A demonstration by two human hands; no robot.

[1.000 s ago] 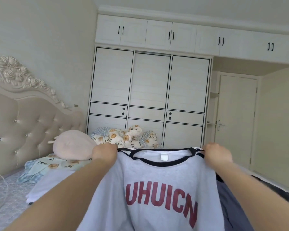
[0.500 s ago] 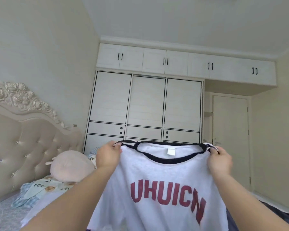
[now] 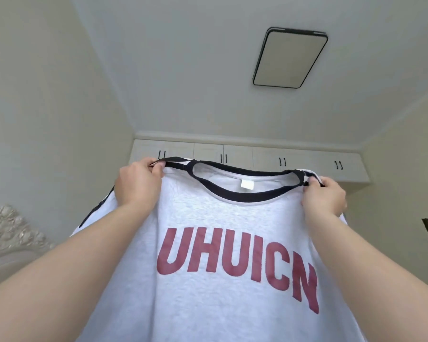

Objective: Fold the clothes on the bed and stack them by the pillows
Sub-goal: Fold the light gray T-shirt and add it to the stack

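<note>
Both hands, left hand (image 3: 136,185) and right hand (image 3: 324,196), are pinching the shirt (image 3: 223,243) shoulders, hiding the cupboards (image 3: 265,159) below the ceiling lamp (image 3: 290,58).

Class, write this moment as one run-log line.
step: shirt held up | left hand: pinches shoulder | right hand: pinches other shoulder | grey shirt: unfolded, hanging, print facing camera

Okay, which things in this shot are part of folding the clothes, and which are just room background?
Part of the job:
grey T-shirt
left hand pinching one shoulder
right hand pinching the other

Background:
ceiling light
upper cabinets
carved headboard
</note>
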